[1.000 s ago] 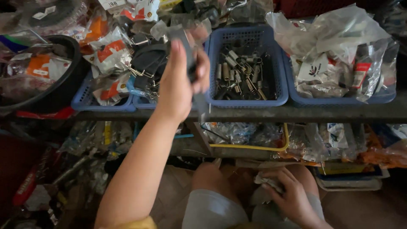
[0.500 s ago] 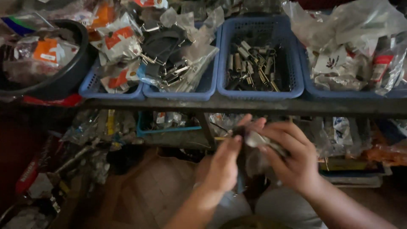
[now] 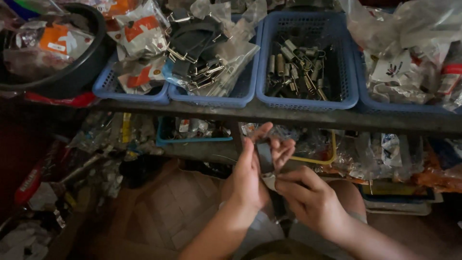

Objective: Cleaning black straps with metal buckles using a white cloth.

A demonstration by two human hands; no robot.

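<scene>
Head view: both hands, left hand (image 3: 250, 178) and right hand (image 3: 313, 200), grip flat dark strap (image 3: 264, 156).

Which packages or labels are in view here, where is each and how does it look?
Orange-labelled bags: left blue basket, clear plastic with orange-and-white cards.
Bowl bag: in black bowl far left, clear, orange card.
Clear bags: right basket, crumpled, white labels, one red.

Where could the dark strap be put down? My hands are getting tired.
The wooden floor, between the left forearm and the clutter under the shelf, is bare. The blue baskets above are full, and the shelf edge is only a narrow strip.
</scene>
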